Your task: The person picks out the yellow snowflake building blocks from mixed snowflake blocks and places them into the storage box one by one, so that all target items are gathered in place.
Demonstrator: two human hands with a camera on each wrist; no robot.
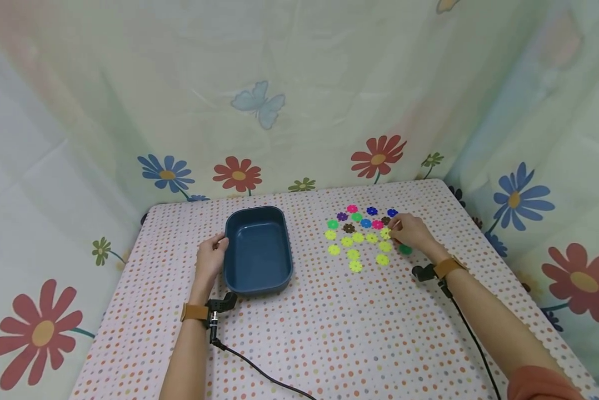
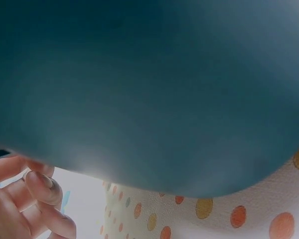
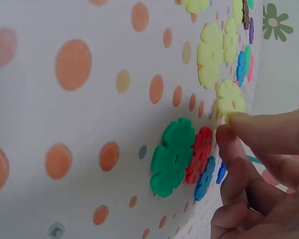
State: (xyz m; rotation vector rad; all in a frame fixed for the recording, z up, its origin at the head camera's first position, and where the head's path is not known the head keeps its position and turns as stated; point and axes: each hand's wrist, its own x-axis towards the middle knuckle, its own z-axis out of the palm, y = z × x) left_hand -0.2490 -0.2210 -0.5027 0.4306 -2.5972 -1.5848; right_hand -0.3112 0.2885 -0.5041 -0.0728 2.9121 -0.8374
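Observation:
A dark blue rectangular basin (image 1: 257, 289) stands on the table's left half, nothing visible inside it. At its left rim my left hand (image 1: 211, 256) holds the edge, thumb on top; curled fingers (image 2: 42, 186) show beside the basin wall (image 2: 154, 114) in the left wrist view. My right hand (image 1: 413, 232) pinches a yellow flower-shaped plastic disc (image 3: 230, 97) between thumb and index finger. Just beside that hand lie a green disc (image 3: 173, 157), a red disc (image 3: 199, 154) and a blue disc (image 3: 205, 178). Several yellow discs (image 1: 353, 254) spread to its left.
Behind the yellow discs lie more flower discs in pink (image 1: 352, 209), dark blue (image 1: 372, 211), purple (image 1: 342, 216) and brown (image 1: 348, 228). The dotted tablecloth (image 1: 329, 333) covers the table. A black cable (image 1: 264, 373) trails from the left wrist camera. Flower-printed curtain (image 1: 189, 111) surrounds the table.

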